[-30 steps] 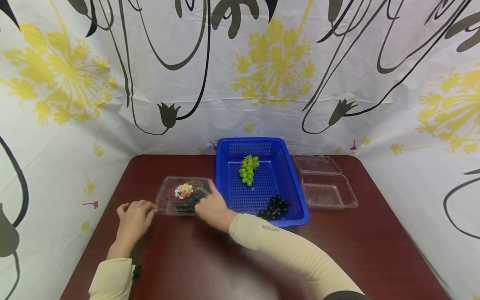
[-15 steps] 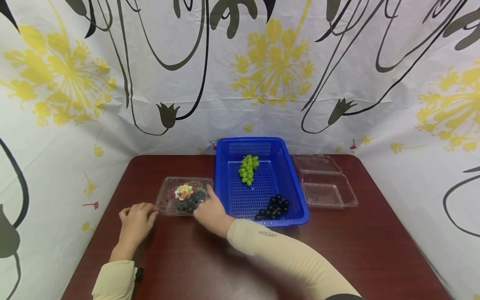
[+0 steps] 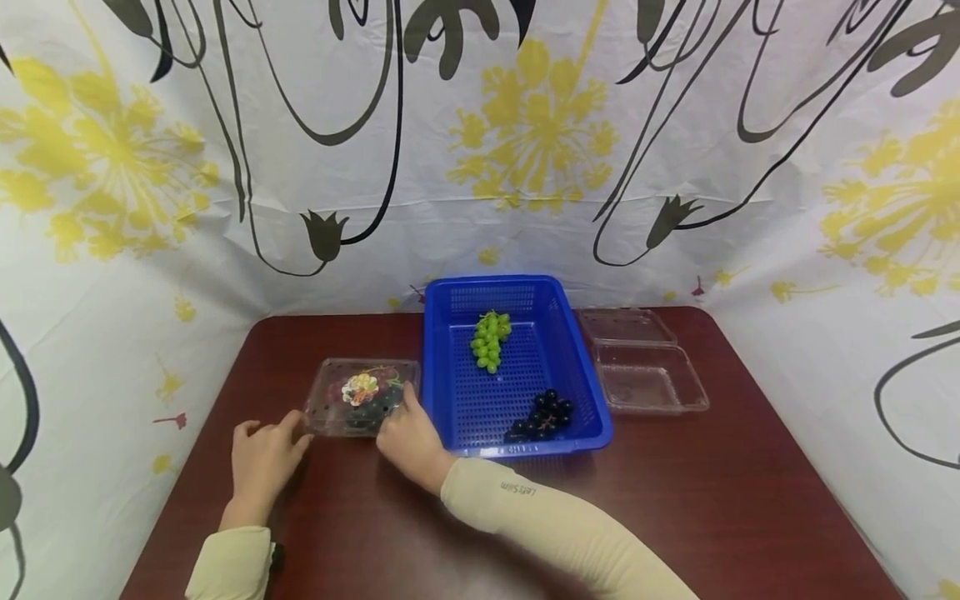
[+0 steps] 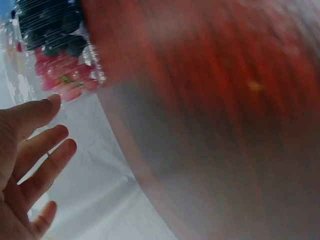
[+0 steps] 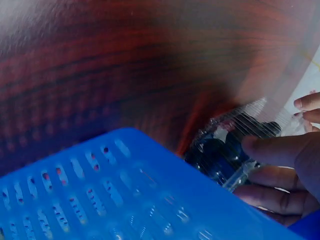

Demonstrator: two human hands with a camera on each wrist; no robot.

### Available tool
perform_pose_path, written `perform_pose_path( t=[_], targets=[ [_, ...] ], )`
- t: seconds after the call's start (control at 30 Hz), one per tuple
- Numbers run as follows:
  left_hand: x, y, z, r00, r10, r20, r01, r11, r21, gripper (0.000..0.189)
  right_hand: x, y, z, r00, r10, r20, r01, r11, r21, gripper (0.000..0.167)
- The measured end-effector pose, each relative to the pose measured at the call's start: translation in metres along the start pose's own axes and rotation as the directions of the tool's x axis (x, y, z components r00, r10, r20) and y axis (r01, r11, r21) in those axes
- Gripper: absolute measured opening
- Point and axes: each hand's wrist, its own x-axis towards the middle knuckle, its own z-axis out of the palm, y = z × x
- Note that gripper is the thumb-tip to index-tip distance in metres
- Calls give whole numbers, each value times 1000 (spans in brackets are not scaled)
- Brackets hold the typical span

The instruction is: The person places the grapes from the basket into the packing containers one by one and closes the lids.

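Note:
A closed clear plastic fruit box (image 3: 330,392) lies on the table's left half. Through its lid show dark grapes (image 3: 367,412) and red fruit (image 4: 65,75), and a flower-like sticker (image 3: 360,388) is on top. My right hand (image 3: 411,437) grips the box at its near right corner; the right wrist view shows the thumb (image 5: 265,150) on the front wall and the fingers curled at the end. My left hand (image 3: 266,462) is at the left end, fingers spread and slightly bent, thumb tip right at the edge of the box in the left wrist view.
Right of the box stands a blue basket (image 3: 592,400) holding a green grape bunch (image 3: 490,342) and a black grape bunch (image 3: 546,414). Beyond it an opened clear box (image 3: 648,379) lies with its lid folded back. A patterned cloth (image 3: 540,242) hangs behind the table.
My right hand has slid a little along the right end of the box, toward the front. My left hand has shifted slightly at the left end. The head view has moved a little.

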Motion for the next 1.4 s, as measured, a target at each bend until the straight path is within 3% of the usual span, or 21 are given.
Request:
perform_pose_path(
  t=[0.23, 0.43, 0.67, 0.83, 0.93, 1.1, 1.2, 1.3, 1.4],
  targets=[
    [0, 0, -2, 991, 95, -91, -86, 991, 100, 17, 2, -5, 2, 998, 0, -65, -4, 998, -62, 25],
    [3, 1, -4, 984, 117, -131, -101, 987, 125, 16, 4, -5, 4, 995, -7, -102, -4, 994, -106, 28],
    [7, 3, -7, 997, 59, -58, -54, 995, 85, 15, 6, -4, 6, 998, 2, -62, -6, 998, -67, 31],
    [9, 7, -12, 999, -26, 35, 25, 999, 20, 20, 3, -1, 5, 993, 106, -55, -104, 994, 39, 30],
    [6, 10, -13, 997, -54, 46, 54, 999, -6, 24, 0, -1, 5, 989, 140, -45, -136, 987, 82, 24],
    [-2, 19, -18, 995, -97, -21, 96, 994, -57, 26, -6, 3, 0, 988, 157, 1, -156, 979, 134, 13],
    [-4, 31, -23, 990, -107, -93, 98, 990, -104, 22, -10, 12, -5, 980, 186, -65, -171, 969, 180, 12],
    [-2, 47, -30, 985, -91, -147, 67, 985, -159, 18, -13, 28, -12, 955, 246, -166, -203, 950, 237, 12],
    [1, 66, -36, 985, -62, -161, 27, 977, -213, 15, -17, 51, -21, 935, 303, -186, -243, 926, 290, 17]
  ],
)
